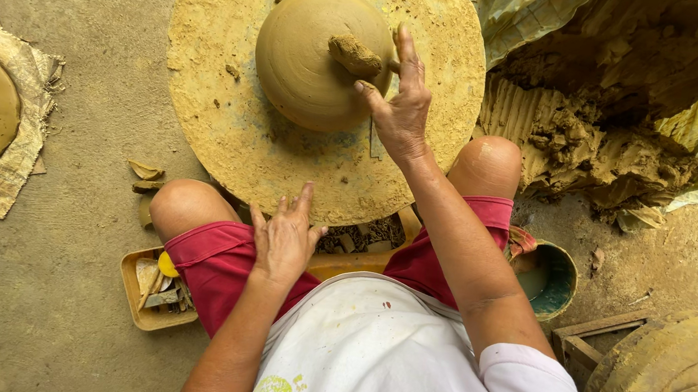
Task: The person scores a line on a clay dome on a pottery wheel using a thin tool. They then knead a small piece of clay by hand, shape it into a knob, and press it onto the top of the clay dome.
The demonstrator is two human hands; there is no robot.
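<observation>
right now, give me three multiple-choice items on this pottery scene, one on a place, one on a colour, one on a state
1. Where does the left hand rest?
A. on the person's left thigh
B. on the flat clay disc
C. in the bucket

2. What colour are the person's shorts?
A. blue
B. red
C. black

3. What is the state of the right hand at the rounded brown clay pot on the round wheel?
A. closed in a fist above it
B. open, fingers against the pot's side beside a clay lump
C. away from the pot, on the ground

Answers:
1 A, its fingers lie spread on the thigh by the knee.
2 B, red cloth covers both thighs.
3 B, the fingers are extended and touch the pot.
</observation>
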